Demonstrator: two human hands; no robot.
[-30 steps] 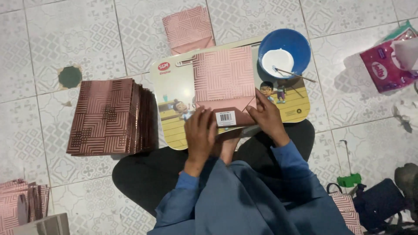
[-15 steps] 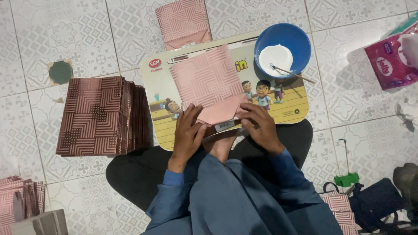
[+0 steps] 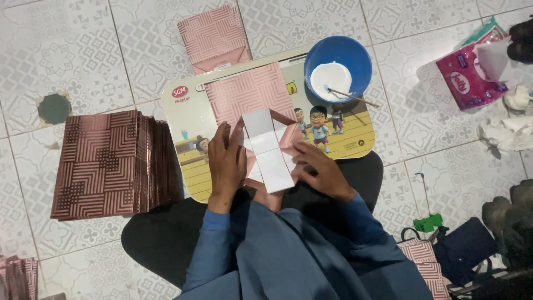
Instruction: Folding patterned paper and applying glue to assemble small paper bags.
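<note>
A pink patterned paper bag (image 3: 252, 94) lies flat on a cartoon-printed lap tray (image 3: 189, 119). Its bottom end is spread open, showing white inner flaps (image 3: 267, 150). My left hand (image 3: 225, 166) presses the left side of that opened bottom. My right hand (image 3: 322, 172) presses the right side flap. A blue bowl (image 3: 338, 69) with white glue and a thin stick stands at the tray's far right corner.
A thick stack of flat brown-pink patterned bags (image 3: 108, 164) lies on the tiled floor at left. One finished pink bag (image 3: 214, 39) lies beyond the tray. A pink tissue pack (image 3: 469, 78) and crumpled tissues (image 3: 508, 130) are at right, dark bags (image 3: 466, 250) lower right.
The bag's bottom fold has been pulled open into white flaps, and both hands have moved apart to its two sides. The camera view shifted slightly.
</note>
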